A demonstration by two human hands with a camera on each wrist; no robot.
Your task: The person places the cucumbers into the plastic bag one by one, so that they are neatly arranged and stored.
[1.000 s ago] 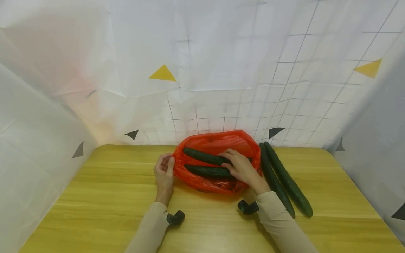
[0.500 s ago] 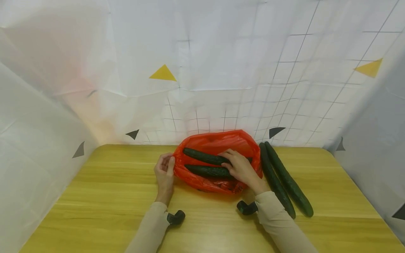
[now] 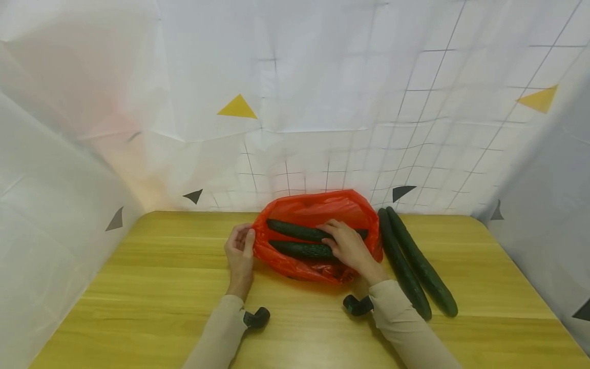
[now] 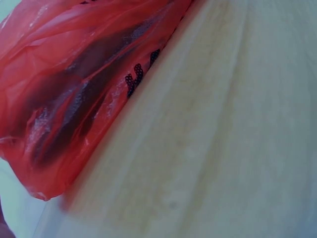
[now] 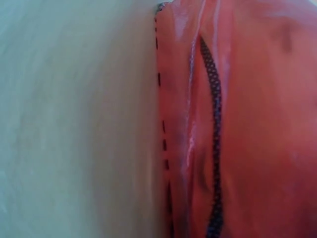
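Bag [image 3: 319, 207]: thin, glossy, crinkled plastic. Cucumbers [image 3: 301, 249]: rough, bumpy skin. Table [image 3: 166, 279]: smooth, grained wood. Sleeves [image 3: 222, 320]: matt cloth.

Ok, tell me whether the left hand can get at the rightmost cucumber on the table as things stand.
Probably not: the left hand holds the left edge of the red bag, and the bag and right hand lie between it and the rightmost cucumber.

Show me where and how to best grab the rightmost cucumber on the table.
Probably around its middle, from above and the right: the rightmost cucumber is long and lies flat, so a mid-length grip should balance it. Nothing touches its right side, while the neighbouring cucumber lies close along its left.
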